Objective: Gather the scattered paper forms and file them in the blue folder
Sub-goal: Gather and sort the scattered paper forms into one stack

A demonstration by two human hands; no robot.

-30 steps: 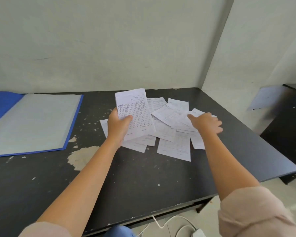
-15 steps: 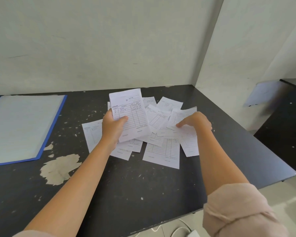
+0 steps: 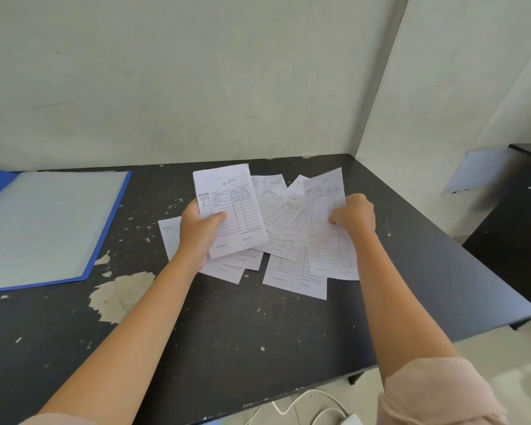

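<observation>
The left hand [image 3: 198, 233] has its grip clamped on a small stack of forms [image 3: 229, 210], thumb pressed across the printed face and fingers behind, holding the stack tilted up off the bench [image 3: 227, 332]. The top sheet reads "NOTA NO" above a ruled table with a few handwritten lines. The right hand [image 3: 354, 216] is closed in a pinch on a single form [image 3: 325, 194], lifting its far end clear of the pile while its near part curls under the fist.

Between and below the two hands, the loose forms [image 3: 292, 265] lie overlapping in an untidy fan on the dark bench top, some face up with their ruled tables visible. One sheet [image 3: 170, 240] pokes out to the left from behind the left wrist.

Well apart to the left, the blue folder [image 3: 56, 228] lies open and flat on the bench, its pale inner page showing and its blue cover edging it on the right and near sides. Beside its near right corner, a chipped patch [image 3: 120, 294] exposes lighter material in the bench surface. Pale walls meet in a corner behind the pile. White cables [image 3: 307, 406] lie on the floor under the near edge.
</observation>
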